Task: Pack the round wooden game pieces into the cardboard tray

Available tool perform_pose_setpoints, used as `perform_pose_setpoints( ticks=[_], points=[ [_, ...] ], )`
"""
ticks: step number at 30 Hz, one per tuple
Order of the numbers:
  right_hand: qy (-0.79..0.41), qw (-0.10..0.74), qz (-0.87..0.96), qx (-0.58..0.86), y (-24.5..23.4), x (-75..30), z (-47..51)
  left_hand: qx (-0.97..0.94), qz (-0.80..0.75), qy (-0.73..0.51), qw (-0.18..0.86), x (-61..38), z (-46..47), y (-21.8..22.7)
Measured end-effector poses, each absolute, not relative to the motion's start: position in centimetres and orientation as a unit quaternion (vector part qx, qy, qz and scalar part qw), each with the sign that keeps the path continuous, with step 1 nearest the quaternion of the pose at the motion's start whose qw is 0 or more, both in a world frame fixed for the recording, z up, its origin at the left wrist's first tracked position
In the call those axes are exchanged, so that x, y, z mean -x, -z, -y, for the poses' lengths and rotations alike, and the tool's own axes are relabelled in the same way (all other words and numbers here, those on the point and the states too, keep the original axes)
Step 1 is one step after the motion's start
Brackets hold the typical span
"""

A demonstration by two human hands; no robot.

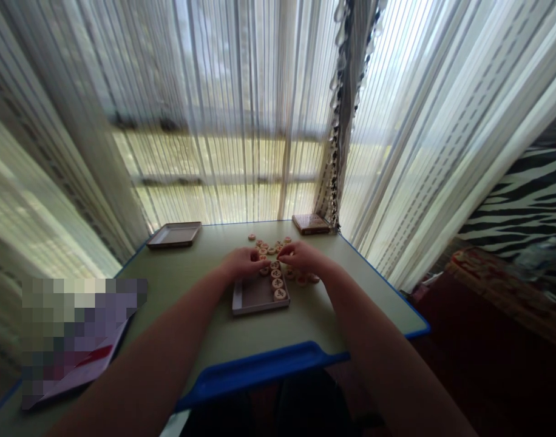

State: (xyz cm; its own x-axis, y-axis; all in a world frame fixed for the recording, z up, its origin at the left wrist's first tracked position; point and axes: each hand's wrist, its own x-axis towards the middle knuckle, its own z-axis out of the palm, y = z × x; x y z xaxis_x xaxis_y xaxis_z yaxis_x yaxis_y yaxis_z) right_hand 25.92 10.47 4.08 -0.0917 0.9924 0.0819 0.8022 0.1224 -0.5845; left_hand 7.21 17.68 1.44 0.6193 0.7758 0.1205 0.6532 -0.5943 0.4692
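Note:
A shallow open box [261,311] lies on the table in front of me. Along its right side runs a row of round wooden Chinese chess pieces [278,284], dark characters facing up. My left hand [242,263] is over the box's far left corner, fingers curled and thumb pointing at the pieces. Over the far right corner is my right hand [300,257], its fingertips drawn together near the far end of the row. Whatever either hand grips is too small and hidden to make out. More loose chess pieces [271,250] lie beyond the box and under my right wrist.
A second shallow tray, perhaps the lid [175,235], lies at the table's far left. A flat brown box [311,223] sits at the far right corner. On the left is a tablet-like object [84,364], partly blurred out. The table's blue rim [260,367] faces me; curtains hang behind.

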Motion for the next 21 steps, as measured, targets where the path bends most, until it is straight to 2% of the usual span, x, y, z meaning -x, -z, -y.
perform_pose_setpoints(
  ticks=[6,9,12,16,21],
  points=[
    [-0.194,0.235,0.707,0.638,-4.4,-25.8,-10.3,-0.869,-0.404,-0.172,0.228,-7.0,-17.6,-1.5],
    [-0.124,0.23,0.708,0.656,-4.1,-26.4,-10.7,-0.868,-0.403,-0.171,0.233,-6.9,-17.6,-1.6],
    [-0.061,0.187,0.706,0.681,-3.7,-27.1,-11.0,-0.867,-0.407,-0.174,0.228,-6.9,-17.6,-1.6],
    [-0.118,0.13,0.696,0.696,-3.5,-27.4,-10.9,-0.868,-0.421,-0.192,0.184,-6.9,-17.6,-1.7],
    [-0.117,0.134,0.696,0.695,-3.7,-27.1,-10.5,-0.857,-0.442,-0.226,0.138,-7.0,-17.5,-1.9]
  ],
)
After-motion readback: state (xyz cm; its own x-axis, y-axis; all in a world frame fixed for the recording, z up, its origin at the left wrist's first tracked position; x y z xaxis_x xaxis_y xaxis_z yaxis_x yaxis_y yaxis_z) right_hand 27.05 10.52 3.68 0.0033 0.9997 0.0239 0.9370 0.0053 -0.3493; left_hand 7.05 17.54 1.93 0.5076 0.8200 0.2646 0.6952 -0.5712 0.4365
